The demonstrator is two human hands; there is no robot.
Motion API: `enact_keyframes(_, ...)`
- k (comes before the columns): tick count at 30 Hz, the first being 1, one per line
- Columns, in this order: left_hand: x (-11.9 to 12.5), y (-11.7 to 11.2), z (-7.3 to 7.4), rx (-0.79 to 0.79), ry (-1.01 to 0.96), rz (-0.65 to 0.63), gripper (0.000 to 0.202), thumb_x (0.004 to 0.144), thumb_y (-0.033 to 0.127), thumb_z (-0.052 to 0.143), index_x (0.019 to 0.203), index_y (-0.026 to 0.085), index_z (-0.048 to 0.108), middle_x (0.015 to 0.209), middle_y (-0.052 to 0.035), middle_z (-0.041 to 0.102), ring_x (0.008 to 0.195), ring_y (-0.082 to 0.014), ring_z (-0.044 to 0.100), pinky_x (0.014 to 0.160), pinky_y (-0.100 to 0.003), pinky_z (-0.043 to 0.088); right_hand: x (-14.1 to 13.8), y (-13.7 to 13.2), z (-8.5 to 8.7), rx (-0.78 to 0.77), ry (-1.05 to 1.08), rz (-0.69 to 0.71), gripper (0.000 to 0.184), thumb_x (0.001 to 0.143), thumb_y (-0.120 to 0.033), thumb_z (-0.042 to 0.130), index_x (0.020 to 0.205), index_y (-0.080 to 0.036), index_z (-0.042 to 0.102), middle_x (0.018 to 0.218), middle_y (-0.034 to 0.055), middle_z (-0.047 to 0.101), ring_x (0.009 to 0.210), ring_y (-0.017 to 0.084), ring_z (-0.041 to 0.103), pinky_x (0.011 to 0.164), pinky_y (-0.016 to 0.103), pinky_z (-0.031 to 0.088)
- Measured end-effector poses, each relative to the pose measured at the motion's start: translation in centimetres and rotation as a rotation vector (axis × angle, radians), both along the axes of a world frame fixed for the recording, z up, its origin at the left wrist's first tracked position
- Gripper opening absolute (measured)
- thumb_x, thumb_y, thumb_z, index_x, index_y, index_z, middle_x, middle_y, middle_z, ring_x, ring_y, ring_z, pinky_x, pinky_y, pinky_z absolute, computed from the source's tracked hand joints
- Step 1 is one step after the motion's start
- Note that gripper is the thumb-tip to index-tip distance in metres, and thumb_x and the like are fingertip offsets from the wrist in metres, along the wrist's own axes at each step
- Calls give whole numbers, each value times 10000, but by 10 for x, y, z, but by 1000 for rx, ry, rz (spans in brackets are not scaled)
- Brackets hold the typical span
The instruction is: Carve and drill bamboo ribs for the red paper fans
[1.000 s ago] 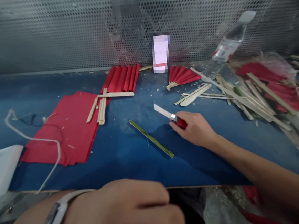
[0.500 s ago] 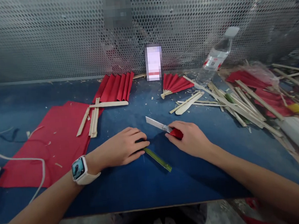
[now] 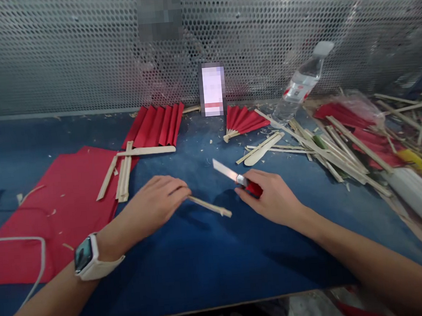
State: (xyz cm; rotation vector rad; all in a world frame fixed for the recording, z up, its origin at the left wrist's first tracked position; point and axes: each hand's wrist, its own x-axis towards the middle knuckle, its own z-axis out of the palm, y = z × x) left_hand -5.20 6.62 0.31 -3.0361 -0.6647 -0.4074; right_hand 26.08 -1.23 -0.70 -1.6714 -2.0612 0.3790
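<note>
l hand (image 3: 156, 206) grip pinches the strip (image 3: 211, 206) at its left end, mid worktop (image 3: 205, 265). long axis runs right & slightly near, free tip just short of r hand (image 3: 272, 199), whose grip is closed round the knife (image 3: 240, 179), blade pointing far-left.

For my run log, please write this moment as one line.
left hand: holds thin pale bamboo strip by its end | right hand: grips red-handled utility knife, blade out | surface: blue tabletop

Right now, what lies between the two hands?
Head view: the strip in the left hand points toward the right hand holding a knife; otherwise bare blue tabletop.
</note>
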Motion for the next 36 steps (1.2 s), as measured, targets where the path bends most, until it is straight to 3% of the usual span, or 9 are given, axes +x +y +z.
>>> enact_keyframes(6,-28,20,35,86,78,687,351,1110,304,404,1181,139,705,1046,-101,715,979,-278,664,921,-433,495,59,22,17,54,-363,-304,292,992,-446,561,928,-166,612,935,89,650,685,125,474,633,272,232)
enact_keyframes(9,-37,24,47,178,118,832,431,1131,313,315,1237,112,682,1066,-125,707,1059,-316,656,976,-511,512,107,33,16,153,-506,-444,192,964,-327,563,898,-154,612,910,122,633,657,115,460,653,282,203)
enact_keyframes(14,-34,26,33,87,13,671,540,1064,101,283,1583,58,425,1243,-212,686,1059,-299,701,817,-408,608,161,44,4,194,-506,-474,320,944,-385,630,730,-159,558,663,86,500,662,145,511,667,291,303)
enact_keyframes(18,-24,22,11,102,-125,339,535,992,4,324,1401,141,641,1397,-178,628,1370,-304,597,1152,-521,531,166,46,7,203,-491,-462,346,915,-403,678,718,-153,542,605,43,454,621,126,478,656,278,312)
enact_keyframes(22,-17,17,-1,23,-213,145,536,926,-60,366,1249,184,719,1593,-139,500,1565,-317,408,1263,-580,425,142,38,39,195,-456,-411,246,874,-357,713,787,-145,622,633,64,524,608,123,451,619,250,254)
enact_keyframes(25,-13,15,-7,-34,-237,78,579,866,-106,374,1244,194,693,1724,-115,333,1666,-329,191,1303,-615,349,103,27,71,134,-339,-269,285,868,-455,738,864,-174,689,735,69,648,604,119,494,583,254,306)
enact_keyframes(28,-9,10,-10,-118,-306,82,567,854,-110,355,1211,199,669,1759,-101,248,1680,-326,132,1300,-651,328,53,18,88,-164,415,-210,455,837,-530,754,1137,-203,651,932,58,752,435,61,393,449,265,300)
enact_keyframes(32,3,-4,-8,-422,-465,149,518,873,-46,377,1259,199,620,1728,-129,313,1626,-314,317,1277,-636,383,-9,11,72,-299,1027,-187,471,761,-510,799,977,-190,529,1198,88,753,383,-13,283,384,248,228)
enact_keyframes(36,23,-24,-1,-1211,-740,56,403,1031,138,391,1419,216,469,1498,-192,599,1283,-263,706,1079,-504,610,-53,8,37,-411,1195,-188,545,741,-538,829,1008,-202,494,1109,66,768,350,-10,309,377,227,240)
